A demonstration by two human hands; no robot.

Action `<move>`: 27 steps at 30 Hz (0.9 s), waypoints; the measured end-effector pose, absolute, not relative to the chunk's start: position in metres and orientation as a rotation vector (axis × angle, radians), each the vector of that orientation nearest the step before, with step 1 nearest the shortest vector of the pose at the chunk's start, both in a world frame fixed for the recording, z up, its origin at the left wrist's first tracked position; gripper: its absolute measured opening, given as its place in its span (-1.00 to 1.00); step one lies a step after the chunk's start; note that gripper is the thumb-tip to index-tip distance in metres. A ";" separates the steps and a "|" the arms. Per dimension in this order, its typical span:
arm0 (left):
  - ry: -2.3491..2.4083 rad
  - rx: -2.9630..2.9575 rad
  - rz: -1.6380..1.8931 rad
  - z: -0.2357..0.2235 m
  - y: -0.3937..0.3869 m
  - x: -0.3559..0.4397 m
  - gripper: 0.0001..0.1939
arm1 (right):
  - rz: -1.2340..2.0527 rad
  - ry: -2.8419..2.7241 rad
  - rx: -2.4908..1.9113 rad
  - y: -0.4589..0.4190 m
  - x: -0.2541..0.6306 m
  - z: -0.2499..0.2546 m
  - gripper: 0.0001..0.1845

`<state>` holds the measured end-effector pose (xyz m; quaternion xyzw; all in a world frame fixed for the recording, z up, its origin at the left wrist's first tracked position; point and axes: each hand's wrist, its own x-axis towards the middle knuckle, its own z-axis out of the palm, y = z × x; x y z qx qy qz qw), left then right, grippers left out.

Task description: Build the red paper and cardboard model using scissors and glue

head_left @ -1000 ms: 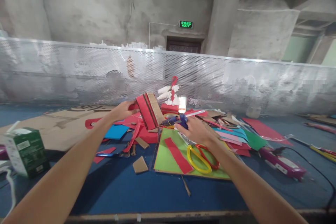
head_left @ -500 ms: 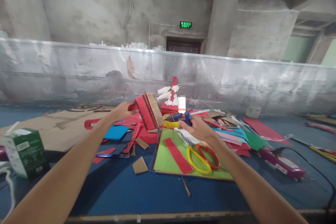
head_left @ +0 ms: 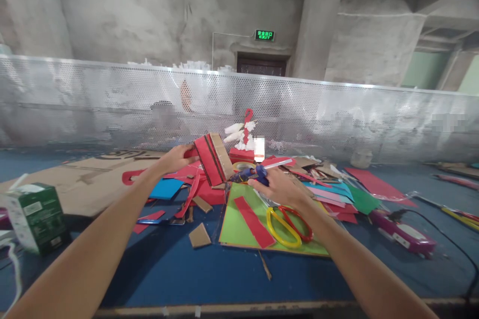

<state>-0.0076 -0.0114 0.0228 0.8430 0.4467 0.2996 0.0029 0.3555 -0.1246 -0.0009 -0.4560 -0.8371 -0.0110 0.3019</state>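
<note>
My left hand (head_left: 175,157) grips the left side of a tilted piece of brown cardboard faced with red paper (head_left: 211,158), held above the blue table. My right hand (head_left: 279,186) is closed around a blue glue gun (head_left: 250,174) with a clear glue stick (head_left: 279,162) poking out behind. The gun's nozzle points left at the lower edge of the cardboard piece. Below my right wrist lie scissors with yellow and red handles (head_left: 286,224) on a green sheet (head_left: 239,222) that carries a red strip (head_left: 254,221).
Coloured paper scraps (head_left: 337,194) pile up behind and to the right. A green box (head_left: 35,217) stands at the left, on the blue table (head_left: 194,269) beside a large cardboard sheet (head_left: 90,179). A purple glue gun (head_left: 402,233) with a black cord lies right. A perforated metal screen (head_left: 337,114) closes the back.
My right hand dipped right and back with the glue gun, then returned its nozzle to the cardboard piece's lower edge. My left hand kept the piece still.
</note>
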 end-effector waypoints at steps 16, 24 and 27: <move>1.380 2.647 0.998 0.025 -0.013 -0.009 -0.37 | -0.044 -2.119 -1.155 -0.118 0.361 -0.003 -0.55; 1.390 2.643 0.984 0.023 -0.008 -0.010 -0.34 | -0.076 -2.109 -1.169 -0.117 0.357 -0.004 -0.54; 1.376 2.662 0.978 0.023 -0.008 -0.009 -0.36 | -0.099 -2.136 -1.166 -0.118 0.355 -0.004 -0.52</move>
